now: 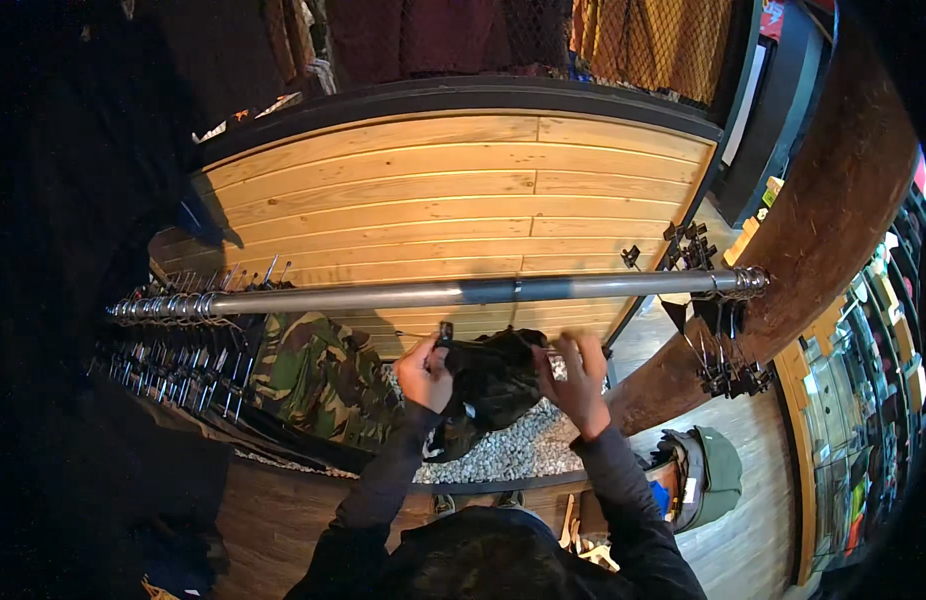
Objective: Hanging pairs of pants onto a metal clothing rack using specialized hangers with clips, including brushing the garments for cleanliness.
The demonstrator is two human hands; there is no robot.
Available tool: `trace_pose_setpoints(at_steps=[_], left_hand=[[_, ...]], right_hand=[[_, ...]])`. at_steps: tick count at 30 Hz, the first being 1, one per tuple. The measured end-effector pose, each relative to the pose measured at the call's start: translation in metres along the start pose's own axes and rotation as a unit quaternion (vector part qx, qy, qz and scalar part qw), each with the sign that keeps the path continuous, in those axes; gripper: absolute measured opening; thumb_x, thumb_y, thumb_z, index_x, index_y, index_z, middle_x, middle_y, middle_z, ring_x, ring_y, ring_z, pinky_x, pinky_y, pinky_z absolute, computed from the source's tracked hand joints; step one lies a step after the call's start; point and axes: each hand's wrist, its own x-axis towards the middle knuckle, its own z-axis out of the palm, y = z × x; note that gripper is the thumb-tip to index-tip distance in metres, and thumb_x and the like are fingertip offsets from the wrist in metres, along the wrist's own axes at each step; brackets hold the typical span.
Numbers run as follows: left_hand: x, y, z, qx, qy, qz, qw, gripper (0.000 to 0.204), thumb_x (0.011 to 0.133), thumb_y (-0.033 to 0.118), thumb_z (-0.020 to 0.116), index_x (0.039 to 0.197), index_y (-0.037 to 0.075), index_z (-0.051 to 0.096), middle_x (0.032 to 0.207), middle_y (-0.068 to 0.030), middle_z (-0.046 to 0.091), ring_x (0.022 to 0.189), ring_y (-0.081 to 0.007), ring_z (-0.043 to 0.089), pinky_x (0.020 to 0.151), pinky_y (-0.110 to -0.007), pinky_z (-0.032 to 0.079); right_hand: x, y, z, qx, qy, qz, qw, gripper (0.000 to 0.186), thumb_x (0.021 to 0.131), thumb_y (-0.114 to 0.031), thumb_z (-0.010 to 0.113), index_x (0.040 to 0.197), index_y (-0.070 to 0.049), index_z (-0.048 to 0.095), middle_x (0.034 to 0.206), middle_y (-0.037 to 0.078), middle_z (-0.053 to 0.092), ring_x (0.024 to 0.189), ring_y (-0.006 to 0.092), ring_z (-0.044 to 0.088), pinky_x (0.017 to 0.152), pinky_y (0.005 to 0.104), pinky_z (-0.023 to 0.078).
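My left hand (pixel 425 378) is closed on the left end of a clip hanger (pixel 445 338), at the top of a dark garment (pixel 493 388). My right hand (pixel 575 380) is at the garment's upper right, fingers bent around its edge, where the exact grip is hard to see. The garment hangs below a horizontal metal rail (pixel 403 296) by a hook near the rail's middle. Left of it, camouflage trousers (pixel 313 380) hang among several clip hangers (pixel 188 365) crowded along the rail.
Behind the rail stands a wooden slat panel (pixel 433 180). More empty hangers (pixel 723 350) hang at the right by a thick brown post (pixel 823 170). Below lie white pebbles (pixel 493 450). A green bag (pixel 718 480) sits on the floor at right, near glass display shelves (pixel 838 430).
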Motion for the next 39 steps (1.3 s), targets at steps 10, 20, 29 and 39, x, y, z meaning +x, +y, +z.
trace_pose_setpoints(at_steps=[10,20,29,39], left_hand=[[0.004,-0.019,-0.003,0.0,-0.037,-0.052,0.998,0.016,0.08,-0.007,0.064,0.095,-0.004,0.068,0.08,-0.0201,0.066,0.067,-0.0227,0.065,0.063,-0.032,0.049],[0.006,-0.017,-0.01,0.001,-0.048,-0.049,0.998,0.006,0.079,-0.003,0.067,0.082,-0.004,0.061,0.068,-0.0174,0.053,0.054,-0.025,0.046,0.054,-0.032,0.041],[0.004,-0.019,-0.011,0.018,0.004,-0.033,0.999,0.011,0.079,-0.004,0.065,0.09,-0.006,0.068,0.065,-0.0176,0.062,0.056,-0.0228,0.062,0.057,-0.032,0.048],[-0.005,-0.028,-0.008,-0.004,0.015,-0.087,0.996,0.015,0.079,-0.005,0.066,0.094,-0.006,0.07,0.072,-0.0189,0.068,0.065,-0.0192,0.068,0.062,-0.03,0.051]], right_hand=[[-0.073,0.048,0.014,0.162,-0.126,0.195,0.959,0.043,0.076,-0.024,0.085,0.11,-0.006,0.068,0.13,0.022,0.055,0.115,0.0362,0.059,0.088,0.0444,0.052],[-0.034,0.075,0.015,0.078,-0.27,0.019,0.96,0.052,0.066,-0.043,0.09,0.104,-0.011,0.075,0.108,0.007,0.069,0.093,0.0269,0.071,0.077,0.0348,0.058],[-0.065,0.046,0.021,0.292,-0.114,0.324,0.893,0.029,0.07,-0.013,0.091,0.085,-0.001,0.068,0.086,0.006,0.072,0.08,0.0184,0.071,0.074,0.0337,0.058],[-0.079,-0.005,0.034,0.266,0.133,0.374,0.878,0.112,0.074,0.009,0.081,0.155,-0.011,0.006,0.101,0.016,0.069,0.097,0.0224,0.069,0.085,0.0311,0.055]])
